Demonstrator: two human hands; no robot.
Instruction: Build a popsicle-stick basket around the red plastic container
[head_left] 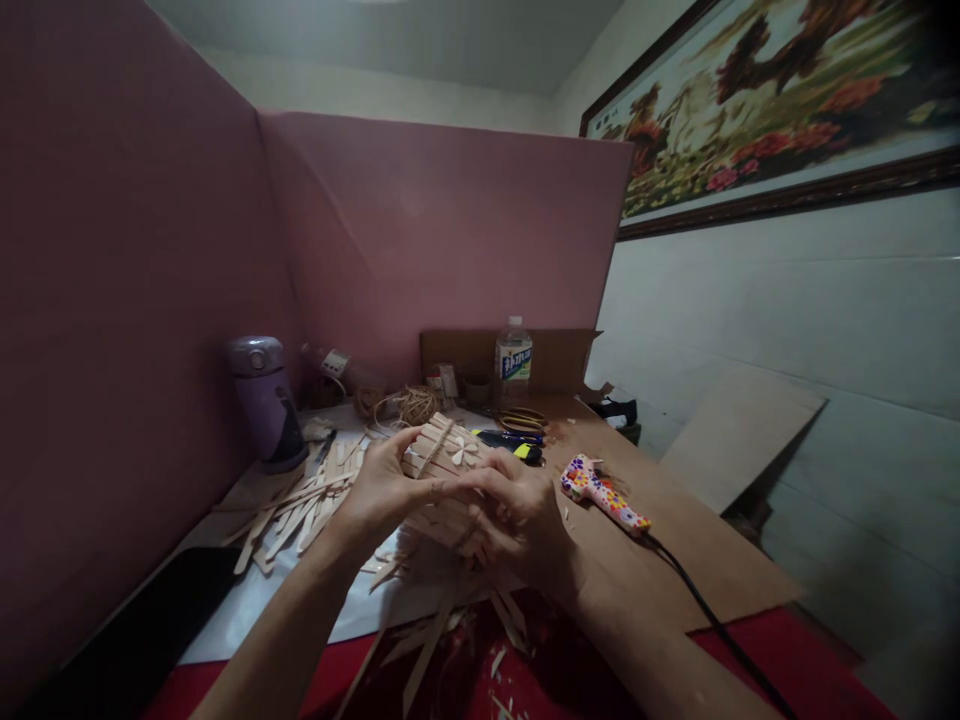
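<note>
Above the table, a small craft-stick piece [442, 447] is held between my two hands. It is built from pale wooden sticks laid side by side, with a crossbar and a white flower-like shape on its face. My left hand [390, 475] grips its left side, thumb along the near edge. On the right, my right hand [521, 515] has its fingers curled at the lower right of the piece and covers part of it. Loose craft sticks [311, 505] lie in a heap left of my hands. More sticks and shavings [431, 640] are scattered below.
A patterned glue gun [604, 495] with a black cord rests on the brown board [675, 560] at right. Behind are scissors [521, 415], a twine ball [418, 404] and a clear bottle [514, 362]. A purple flask [268, 405] stands at left. Pink panels [450, 220] enclose the back.
</note>
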